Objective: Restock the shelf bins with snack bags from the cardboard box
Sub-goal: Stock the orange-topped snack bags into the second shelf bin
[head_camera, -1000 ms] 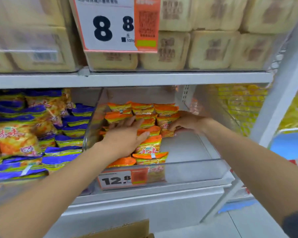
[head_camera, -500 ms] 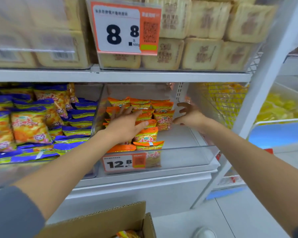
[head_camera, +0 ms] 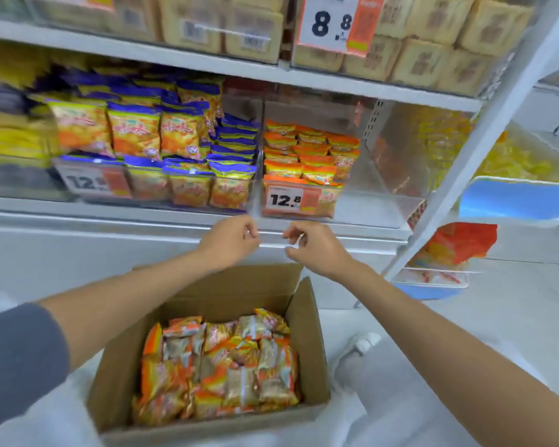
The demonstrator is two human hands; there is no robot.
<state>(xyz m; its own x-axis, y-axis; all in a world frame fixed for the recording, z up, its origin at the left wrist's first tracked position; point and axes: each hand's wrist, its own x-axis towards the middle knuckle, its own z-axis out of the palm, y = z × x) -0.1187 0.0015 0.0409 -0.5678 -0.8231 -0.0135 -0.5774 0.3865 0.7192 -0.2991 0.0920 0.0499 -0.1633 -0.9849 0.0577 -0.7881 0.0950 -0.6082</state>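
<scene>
Cardboard box (head_camera: 308, 346) sits low in front of the person, flaps open, under the shelf. It is packed with snack bags (head_camera: 220, 366): orange and yellow foil packs with silvery backs, lying flat and overlapping, filling the box floor. The image is blurry and the print is unreadable.

Same orange bags (head_camera: 307, 156) sit in the clear shelf bin (head_camera: 365, 201) on the middle shelf, stacked in rows against the bin's left side; the right part of the bin is bare. A 12.8 price tag (head_camera: 286, 199) is on the bin front. The neighbouring bin to the left holds blue-topped bags (head_camera: 175, 137). Beige packs (head_camera: 433, 59) and an 8.8 tag (head_camera: 333, 24) are on the shelf above.

Left hand (head_camera: 229, 241) has its fingers loosely curled and holds nothing. Right hand (head_camera: 317, 250) is the same, with the thumb apart and nothing held. Both hang close together, just below the bin front and above the box's far edge, touching nothing. A grey sleeve (head_camera: 17, 356) is at the left, a white shoe (head_camera: 365, 343) right of the box.

Versus half a second ago: both hands were inside the bin, the left flat on the orange bags and the right at the back row. Now both are out of the bin and lower. The view has tilted down, so the whole box interior shows instead of only a flap. The bags in the bin look unchanged.
</scene>
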